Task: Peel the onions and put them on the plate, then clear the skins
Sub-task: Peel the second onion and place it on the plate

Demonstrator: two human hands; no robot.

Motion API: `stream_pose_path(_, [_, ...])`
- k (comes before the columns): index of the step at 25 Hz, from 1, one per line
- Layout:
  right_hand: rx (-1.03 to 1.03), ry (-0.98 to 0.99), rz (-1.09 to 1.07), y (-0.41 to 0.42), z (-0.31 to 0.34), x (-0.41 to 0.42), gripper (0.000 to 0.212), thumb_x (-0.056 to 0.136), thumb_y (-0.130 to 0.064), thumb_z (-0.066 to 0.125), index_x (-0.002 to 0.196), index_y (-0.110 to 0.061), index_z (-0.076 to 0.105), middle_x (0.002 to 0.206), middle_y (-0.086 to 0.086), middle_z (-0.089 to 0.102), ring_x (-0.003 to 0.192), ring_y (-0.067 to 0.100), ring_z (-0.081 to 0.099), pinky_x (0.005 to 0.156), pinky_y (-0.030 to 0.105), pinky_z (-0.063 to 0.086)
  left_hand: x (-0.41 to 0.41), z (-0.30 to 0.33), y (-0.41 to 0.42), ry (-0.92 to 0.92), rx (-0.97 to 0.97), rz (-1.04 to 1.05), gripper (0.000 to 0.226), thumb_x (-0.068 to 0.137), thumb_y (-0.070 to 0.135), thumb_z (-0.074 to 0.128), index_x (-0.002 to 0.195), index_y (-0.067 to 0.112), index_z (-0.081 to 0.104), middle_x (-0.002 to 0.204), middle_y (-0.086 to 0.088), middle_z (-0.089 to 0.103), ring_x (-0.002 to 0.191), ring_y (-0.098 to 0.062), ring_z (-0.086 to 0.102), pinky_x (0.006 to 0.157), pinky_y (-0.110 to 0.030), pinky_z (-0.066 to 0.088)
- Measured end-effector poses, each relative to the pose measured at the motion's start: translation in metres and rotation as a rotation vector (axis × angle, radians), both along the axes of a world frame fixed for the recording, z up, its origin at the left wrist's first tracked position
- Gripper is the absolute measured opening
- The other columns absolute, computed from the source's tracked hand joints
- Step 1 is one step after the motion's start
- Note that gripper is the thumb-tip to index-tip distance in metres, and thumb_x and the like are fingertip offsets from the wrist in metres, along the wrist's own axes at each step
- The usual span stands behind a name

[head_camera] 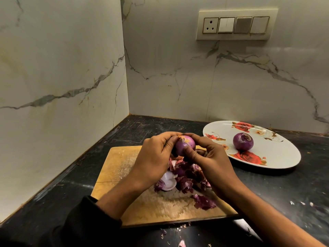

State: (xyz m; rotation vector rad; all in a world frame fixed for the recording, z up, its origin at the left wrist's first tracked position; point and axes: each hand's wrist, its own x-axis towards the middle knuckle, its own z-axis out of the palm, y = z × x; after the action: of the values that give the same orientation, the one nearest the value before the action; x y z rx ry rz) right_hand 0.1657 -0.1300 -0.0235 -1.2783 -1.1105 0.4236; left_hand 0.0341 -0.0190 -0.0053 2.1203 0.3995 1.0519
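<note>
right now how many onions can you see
2: one onion held in both hands above the cutting board, one peeled onion on the plate. The skins may hide more.

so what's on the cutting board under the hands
A pile of purple onion skins and a pale peeled layer lie on the wooden cutting board; the hands hide some of the pile.

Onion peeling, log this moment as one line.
both hands grip onion over board | one peeled onion on plate | skins uncleared
</note>
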Motion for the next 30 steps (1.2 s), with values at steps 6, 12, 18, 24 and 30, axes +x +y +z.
stream_pose_path(6, [0.008,-0.015,0.0,0.0022,-0.0024,-0.002,0.042,0.079,-0.038,0.073,0.12,-0.034,0.069,0.116,-0.001,0.065,0.103,0.019,0.069,0.084,0.039,0.061,-0.0003,0.001,-0.0039,-0.036,0.04,0.055,0.025,0.101,0.017,0.054,0.121,0.014,0.07,0.092,0.019,0.064,0.086,0.021,0.06,0.068,-0.001,0.047])
stream_pose_path(12, [0.01,-0.015,0.014,0.003,-0.0021,-0.0027,0.043,0.079,-0.036,0.073,0.121,-0.03,0.069,0.114,-0.001,0.064,0.106,0.019,0.068,0.087,0.041,0.06,-0.0002,0.0005,-0.0033,-0.049,0.043,0.095,0.026,0.1,0.02,0.055,0.122,0.014,0.069,0.099,0.008,0.07,0.087,0.011,0.063,0.073,-0.006,0.05])
stream_pose_path(18, [0.035,-0.006,0.006,0.0009,-0.0006,-0.0006,0.044,0.079,-0.032,0.074,0.123,-0.029,0.068,0.113,-0.007,0.066,0.104,0.015,0.068,0.081,0.03,0.06,0.0015,-0.0016,-0.0019,-0.047,-0.048,0.024,0.026,0.1,0.02,0.054,0.123,0.017,0.067,0.101,0.014,0.068,0.098,0.004,0.066,0.076,-0.014,0.056])
stream_pose_path(24, [0.046,0.005,0.02,0.0019,-0.0002,-0.0032,0.042,0.081,-0.028,0.074,0.122,-0.027,0.069,0.11,-0.01,0.065,0.103,0.014,0.067,0.078,0.027,0.059,0.0019,-0.0022,-0.0014,-0.117,-0.165,0.002,0.02,0.099,0.02,0.056,0.114,0.022,0.07,0.097,0.016,0.068,0.093,0.001,0.068,0.067,-0.017,0.058])
stream_pose_path(30, [0.053,0.091,0.077,0.0019,0.0011,-0.0012,0.037,0.085,-0.015,0.072,0.118,-0.032,0.07,0.118,-0.008,0.068,0.103,0.014,0.07,0.076,0.026,0.059,0.0025,-0.0001,0.0012,-0.155,-0.351,-0.055,0.015,0.1,0.027,0.054,0.103,0.033,0.068,0.096,0.007,0.074,0.09,-0.012,0.073,0.068,-0.026,0.061])
